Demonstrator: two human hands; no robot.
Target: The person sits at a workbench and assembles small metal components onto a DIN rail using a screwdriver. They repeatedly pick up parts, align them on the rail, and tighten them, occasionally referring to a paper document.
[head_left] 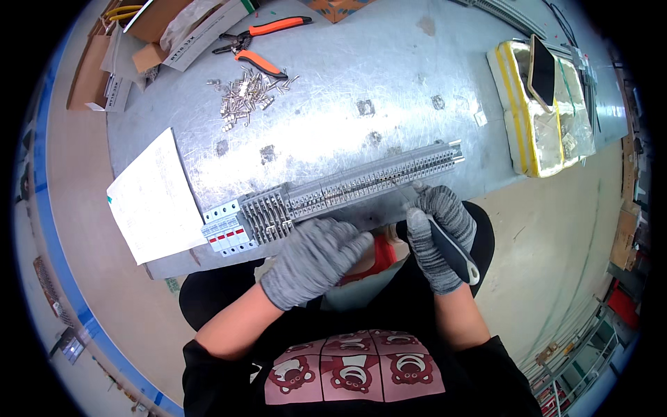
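Note:
A long grey rail of terminal blocks lies across the near edge of the metal table, with white and red fuse holders at its left end. My right hand, in a grey knit glove, grips a screwdriver with a black and grey handle; its tip touches the blocks right of the rail's middle. My left hand, also gloved, rests just below the rail's left half, fingers curled, holding nothing that I can see.
A sheet of paper overhangs the table's left edge. Several small metal parts lie at the back beside orange-handled pliers. Cardboard boxes stand at the far left. A phone rests on yellow and white padded packs at the right.

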